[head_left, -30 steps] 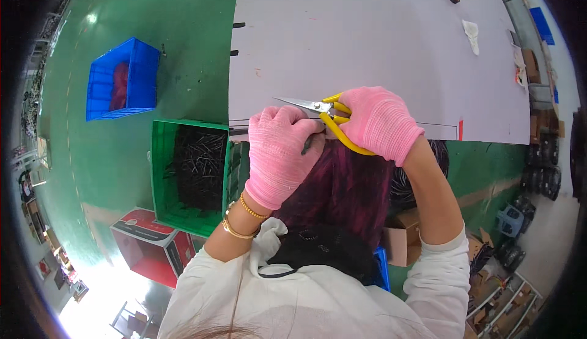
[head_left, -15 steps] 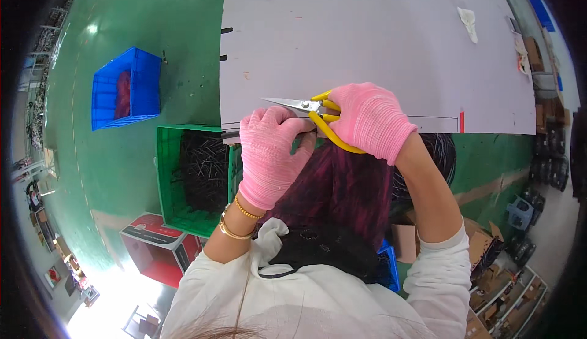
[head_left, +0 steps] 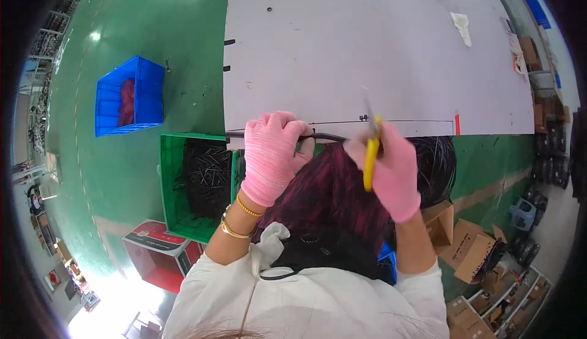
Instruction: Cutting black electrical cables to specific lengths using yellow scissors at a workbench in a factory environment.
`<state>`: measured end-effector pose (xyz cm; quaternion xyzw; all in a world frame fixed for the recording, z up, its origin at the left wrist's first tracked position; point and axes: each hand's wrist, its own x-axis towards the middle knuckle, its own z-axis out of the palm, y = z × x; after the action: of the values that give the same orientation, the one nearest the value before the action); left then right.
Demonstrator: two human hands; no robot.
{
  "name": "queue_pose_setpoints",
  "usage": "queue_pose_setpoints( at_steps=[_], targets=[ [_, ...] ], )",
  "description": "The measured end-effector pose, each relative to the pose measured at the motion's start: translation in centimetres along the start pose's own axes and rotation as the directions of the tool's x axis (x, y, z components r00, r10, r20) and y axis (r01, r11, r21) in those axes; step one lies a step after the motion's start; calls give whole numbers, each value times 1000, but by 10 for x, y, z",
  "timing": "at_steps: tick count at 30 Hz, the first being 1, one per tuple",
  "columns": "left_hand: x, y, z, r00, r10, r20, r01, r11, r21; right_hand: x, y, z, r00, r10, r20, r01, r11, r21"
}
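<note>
My left hand (head_left: 272, 155), in a pink glove, grips a thin black cable (head_left: 327, 137) at the near edge of the white table (head_left: 367, 45). The cable runs right toward my right hand (head_left: 391, 171), also in a pink glove, which holds yellow-handled scissors (head_left: 370, 152) upright, blades pointing up over the table edge. A black ruled line with a red mark (head_left: 457, 125) lies along the table edge beside the scissors. Dark magenta cloth (head_left: 333, 201) covers my lap below both hands.
A green crate (head_left: 183, 216) of black cable pieces stands on the green floor at my left, a blue crate (head_left: 128, 97) with red contents farther left, a red box (head_left: 156, 253) below. A coil of black cable (head_left: 437, 164) and cardboard boxes (head_left: 465, 247) sit at right. Small items lie on the far table.
My right hand has moved right and turned the scissors from lying flat toward my left hand to standing upright. The hands are now farther apart, with cable showing between them.
</note>
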<state>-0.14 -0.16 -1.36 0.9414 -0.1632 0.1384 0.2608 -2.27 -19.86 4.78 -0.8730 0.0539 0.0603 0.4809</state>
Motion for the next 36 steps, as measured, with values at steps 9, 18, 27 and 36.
queue_pose_setpoints(
  at_steps=[9, 18, 27, 36],
  targets=[
    [-5, 4, -9, 997, 21, 76, -17, 998, -58, -91, 48, 56, 889, 201, 410, -369, 845, 386],
    [-9, 13, -17, 1000, 4, 7, -4, 998, -68, -88, 52, 74, 754, 344, 559, -632, 612, 475],
    [-12, 14, -17, 1000, 4, -1, -4, 997, -76, -87, 47, 71, 752, 328, 571, -638, 578, 508],
    [-14, 12, -15, 999, 5, -37, -8, 997, -81, -84, 36, 69, 753, 343, 562, -645, 555, 525]
  ],
)
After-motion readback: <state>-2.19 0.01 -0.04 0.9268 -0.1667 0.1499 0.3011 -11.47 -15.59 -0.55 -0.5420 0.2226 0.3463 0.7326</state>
